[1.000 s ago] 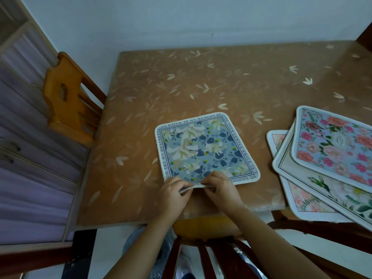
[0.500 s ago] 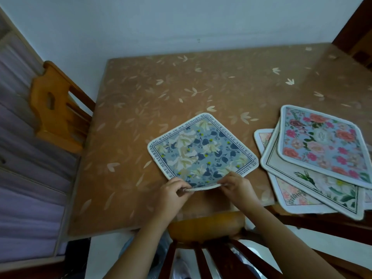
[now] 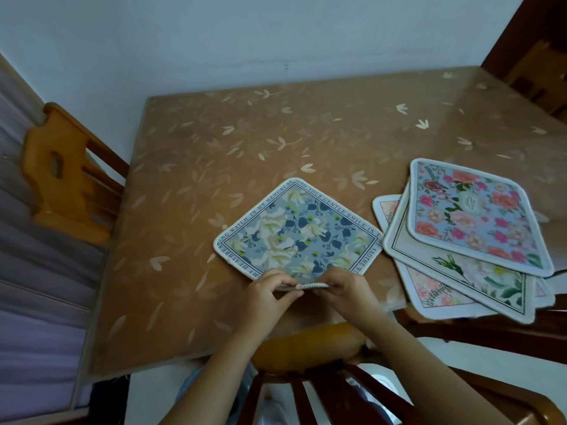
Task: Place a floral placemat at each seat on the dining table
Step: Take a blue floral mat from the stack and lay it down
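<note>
A blue floral placemat (image 3: 299,231) with a lettered white border lies on the brown leaf-patterned dining table (image 3: 276,133), turned like a diamond. Its near corner is lifted off the table. My left hand (image 3: 267,291) and my right hand (image 3: 346,286) both pinch that raised corner, side by side. At the table's right edge lies a loose stack of floral placemats (image 3: 466,240): a pink rose one on top, a cream one with green stems under it, and others below, partly hanging over the edge.
A light wooden chair (image 3: 64,176) stands at the table's left side. A dark wooden chair back (image 3: 310,372) is just below my hands at the near edge. Another chair (image 3: 540,75) shows at the far right. A white wall runs behind the table.
The blue placemat has rotated clockwise from nearly square-on to a diamond position, with both hands still holding its near corner. The view has shifted slightly to the left.
</note>
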`<state>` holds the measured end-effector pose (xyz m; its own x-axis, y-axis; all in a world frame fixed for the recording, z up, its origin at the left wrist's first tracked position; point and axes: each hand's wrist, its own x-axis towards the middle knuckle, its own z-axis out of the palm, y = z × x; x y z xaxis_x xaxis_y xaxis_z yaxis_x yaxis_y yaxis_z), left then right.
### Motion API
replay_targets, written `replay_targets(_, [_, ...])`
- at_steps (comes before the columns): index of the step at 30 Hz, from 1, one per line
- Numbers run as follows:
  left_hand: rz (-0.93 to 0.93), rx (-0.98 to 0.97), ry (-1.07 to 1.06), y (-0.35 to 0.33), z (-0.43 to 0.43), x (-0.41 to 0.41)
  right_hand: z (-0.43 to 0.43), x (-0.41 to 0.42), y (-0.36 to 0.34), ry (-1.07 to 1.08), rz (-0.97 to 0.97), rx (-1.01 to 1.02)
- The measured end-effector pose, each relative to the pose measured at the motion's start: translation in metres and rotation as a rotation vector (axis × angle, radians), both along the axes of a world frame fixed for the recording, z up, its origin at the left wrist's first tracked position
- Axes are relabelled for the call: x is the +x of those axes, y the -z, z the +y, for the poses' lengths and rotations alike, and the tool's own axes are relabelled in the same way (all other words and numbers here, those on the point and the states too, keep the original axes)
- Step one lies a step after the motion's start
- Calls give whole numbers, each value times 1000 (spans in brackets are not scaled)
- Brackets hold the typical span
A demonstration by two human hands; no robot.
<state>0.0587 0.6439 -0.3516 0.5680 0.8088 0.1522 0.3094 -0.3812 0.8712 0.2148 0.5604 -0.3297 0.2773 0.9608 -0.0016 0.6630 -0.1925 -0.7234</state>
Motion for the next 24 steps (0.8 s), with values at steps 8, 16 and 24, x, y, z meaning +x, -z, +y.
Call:
replay_targets(8, [80, 21, 7, 2, 17, 3, -17, 14, -10, 116, 94, -40])
replay_targets(16, [47, 105, 129, -14, 10, 11, 4, -4, -34, -27, -34, -19])
replay_targets(24, [95, 22, -19, -7, 37, -19, 5, -4, -44, 18, -5, 13])
